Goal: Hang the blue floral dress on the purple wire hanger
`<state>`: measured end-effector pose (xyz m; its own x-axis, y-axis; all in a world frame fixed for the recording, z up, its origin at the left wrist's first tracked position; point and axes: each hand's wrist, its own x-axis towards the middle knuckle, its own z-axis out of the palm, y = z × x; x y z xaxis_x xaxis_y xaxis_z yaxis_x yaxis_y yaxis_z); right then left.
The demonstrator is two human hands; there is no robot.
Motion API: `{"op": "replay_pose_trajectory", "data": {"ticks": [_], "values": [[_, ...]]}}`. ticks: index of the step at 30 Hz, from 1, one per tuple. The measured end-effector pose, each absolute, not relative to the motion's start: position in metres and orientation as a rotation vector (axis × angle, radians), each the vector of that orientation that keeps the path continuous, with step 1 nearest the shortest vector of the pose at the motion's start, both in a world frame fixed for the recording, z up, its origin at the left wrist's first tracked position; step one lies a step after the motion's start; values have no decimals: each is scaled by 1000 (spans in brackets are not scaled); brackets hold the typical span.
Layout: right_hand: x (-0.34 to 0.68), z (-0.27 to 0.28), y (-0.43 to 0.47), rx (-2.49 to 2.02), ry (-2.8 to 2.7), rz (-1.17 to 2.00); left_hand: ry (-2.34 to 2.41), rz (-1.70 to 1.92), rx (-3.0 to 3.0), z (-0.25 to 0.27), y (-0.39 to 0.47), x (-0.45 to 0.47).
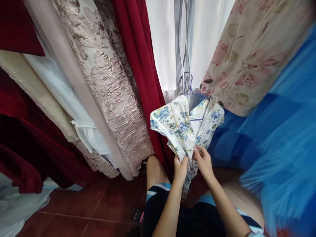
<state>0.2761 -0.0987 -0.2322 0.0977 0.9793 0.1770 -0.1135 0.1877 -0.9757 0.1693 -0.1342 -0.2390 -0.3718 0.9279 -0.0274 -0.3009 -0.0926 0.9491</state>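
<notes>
A white blouse with blue and yellow flowers (181, 125) hangs on a purple hanger (191, 90) in front of me. Its neckline is open in a V, and its lower part falls between my knees. My left hand (181, 164) pinches the fabric near the blouse's waist, thumb on top. Close beside it, my right hand (202, 159) has its fingers closed on the other front edge. The exact bit of cloth under the right fingertips is too small to make out.
Dresses hang all round: a dark red one (138, 59), a pink textured one (108, 79), a pink floral one (244, 59) and blue tulle (283, 144) at right. White ribbons (184, 42) hang above the hanger. A small dark packet (137, 214) lies on the red tile floor (106, 204).
</notes>
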Motion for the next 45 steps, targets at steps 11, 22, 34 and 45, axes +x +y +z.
{"op": "replay_pose_trajectory", "data": {"ticks": [11, 22, 34, 45], "values": [[273, -211, -99, -965, -1217, 1016, 1351, 1643, 786, -240, -133, 164], [272, -205, -124, -908, -1184, 1104, 1552, 1815, 1703, -225, -140, 181], [271, -157, -91, -855, -999, 1270, 1512, 1535, 1815, -223, -129, 176], [257, -23, -6, -771, -965, 1190, 1499, 1419, 1835, -242, -123, 173]]}}
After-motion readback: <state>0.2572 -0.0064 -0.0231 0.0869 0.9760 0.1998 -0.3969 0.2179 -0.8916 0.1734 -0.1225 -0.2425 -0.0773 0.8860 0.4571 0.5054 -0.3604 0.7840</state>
